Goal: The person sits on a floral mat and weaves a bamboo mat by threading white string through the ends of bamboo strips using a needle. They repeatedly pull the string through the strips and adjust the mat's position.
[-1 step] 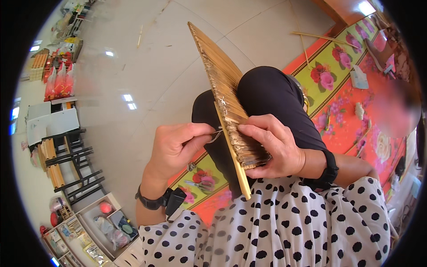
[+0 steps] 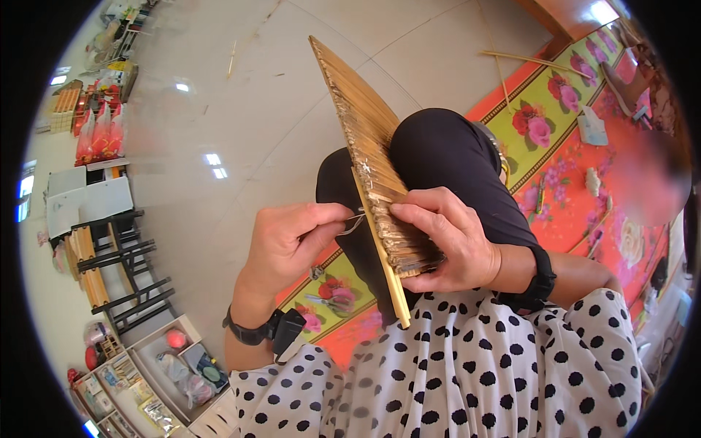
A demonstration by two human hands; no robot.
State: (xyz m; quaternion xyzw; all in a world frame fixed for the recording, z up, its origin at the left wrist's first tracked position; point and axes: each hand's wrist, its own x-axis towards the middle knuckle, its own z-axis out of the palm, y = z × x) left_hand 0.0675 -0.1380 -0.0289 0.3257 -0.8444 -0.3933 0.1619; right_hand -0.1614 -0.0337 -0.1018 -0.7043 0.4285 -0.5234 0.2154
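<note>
A panel of brown stalks [image 2: 365, 128] bound side by side, perhaps reed or straw, stands tilted on edge across my lap. A pale yellow strip [image 2: 391, 274] like split bamboo lies along its near left edge. My left hand [image 2: 288, 237] is closed in a pinch at that strip, holding a thin needle-like piece [image 2: 355, 217] with a loop of grey thread [image 2: 355, 227]. The tip is hidden at the strip. On the other side, my right hand [image 2: 456, 237] grips the panel, thumb on its bound edge and fingers underneath.
A floral red mat [image 2: 562, 182] lies under me, with loose stalks [image 2: 537, 64] and a tissue pack [image 2: 592, 128] on it. Along the left wall are boxes of small goods [image 2: 182, 365] and a black folding frame [image 2: 124, 270]. Someone else is at the right edge.
</note>
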